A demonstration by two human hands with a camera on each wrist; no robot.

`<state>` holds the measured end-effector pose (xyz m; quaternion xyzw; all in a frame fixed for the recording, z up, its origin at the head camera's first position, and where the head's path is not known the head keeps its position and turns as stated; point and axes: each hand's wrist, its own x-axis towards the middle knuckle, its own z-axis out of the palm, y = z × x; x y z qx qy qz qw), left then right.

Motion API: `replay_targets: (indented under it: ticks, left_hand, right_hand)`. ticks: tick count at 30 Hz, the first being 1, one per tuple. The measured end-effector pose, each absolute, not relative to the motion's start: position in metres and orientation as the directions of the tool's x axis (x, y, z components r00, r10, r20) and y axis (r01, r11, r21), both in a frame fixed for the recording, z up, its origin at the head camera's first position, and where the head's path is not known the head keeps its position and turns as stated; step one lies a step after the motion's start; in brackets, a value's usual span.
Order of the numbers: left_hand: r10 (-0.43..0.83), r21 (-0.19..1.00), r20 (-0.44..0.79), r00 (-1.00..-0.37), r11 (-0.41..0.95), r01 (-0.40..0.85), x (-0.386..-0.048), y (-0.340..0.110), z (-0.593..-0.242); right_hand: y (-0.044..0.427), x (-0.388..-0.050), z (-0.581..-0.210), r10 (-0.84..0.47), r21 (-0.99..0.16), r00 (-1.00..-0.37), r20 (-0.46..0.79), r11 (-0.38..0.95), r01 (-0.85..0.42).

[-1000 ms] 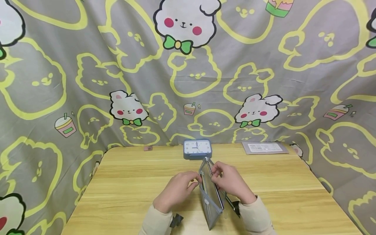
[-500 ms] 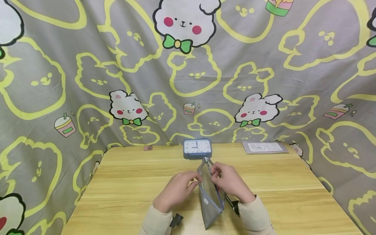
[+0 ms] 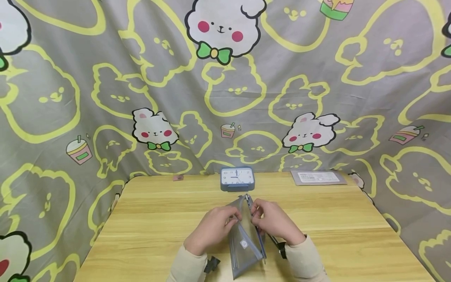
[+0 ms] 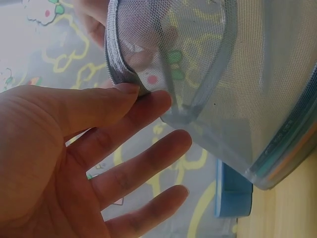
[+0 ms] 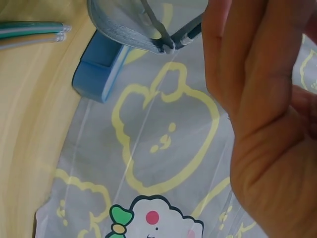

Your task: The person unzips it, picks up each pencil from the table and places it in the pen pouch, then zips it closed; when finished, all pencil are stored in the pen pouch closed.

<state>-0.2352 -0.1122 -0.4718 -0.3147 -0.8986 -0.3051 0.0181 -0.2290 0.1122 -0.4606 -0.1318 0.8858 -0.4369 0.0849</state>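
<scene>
A grey see-through mesh zipper pouch [image 3: 243,244] stands on the table between both hands, its mouth spread apart. My left hand [image 3: 216,227] pinches the left zipper edge between thumb and index finger; its other fingers are extended in the left wrist view. On the opposite side, my right hand [image 3: 276,221] pinches the right edge, along which runs a dark thin strip; I cannot tell whether this is only zipper or also a pen. Teal and orange strips show at the pouch's bottom [image 4: 285,148] in the left wrist view. The right fingertips are hidden in the right wrist view.
A blue alarm clock [image 3: 237,178] stands behind the pouch. Teal and tan pens [image 5: 34,29] show in the right wrist view. At the back right lies a flat grey package [image 3: 318,178] with a white label; a small pinkish block [image 3: 178,178] is at back left. Patterned cloth hangs behind.
The pouch's left side has swung left and tilted, and its far end has come away from the clock. My right hand has moved slightly down and left; both hands keep their grip.
</scene>
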Motion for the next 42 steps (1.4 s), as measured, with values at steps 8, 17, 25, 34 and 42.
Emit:
replay_targets:
  ticks: [8, 17, 25, 34, 42]
  left_hand:
    - [0.554, 0.536, 0.225, -0.802, 0.616, 0.577, -0.236, -0.113, -0.474]
    - [0.553, 0.537, 0.221, -0.803, 0.618, 0.574, -0.236, -0.113, -0.474]
    - [0.566, 0.536, 0.233, -0.791, 0.604, 0.590, -0.235, -0.113, -0.474]
    - [0.578, 0.541, 0.231, -0.782, 0.592, 0.598, -0.234, -0.113, -0.473]
    - [0.561, 0.533, 0.245, -0.791, 0.603, 0.593, -0.234, -0.115, -0.471]
  right_hand:
    - [0.109, -0.230, -0.467, -0.353, -0.802, -0.933, -0.068, 0.575, -0.159]
    - [0.104, -0.231, -0.471, -0.305, -0.799, -0.951, -0.045, 0.582, -0.149]
    - [0.101, -0.232, -0.476, -0.312, -0.805, -0.949, -0.050, 0.575, -0.146]
    - [0.109, -0.230, -0.468, -0.293, -0.762, -0.955, -0.037, 0.627, -0.163]
    - [0.142, -0.234, -0.458, -0.156, -0.657, -0.986, 0.051, 0.738, -0.151]
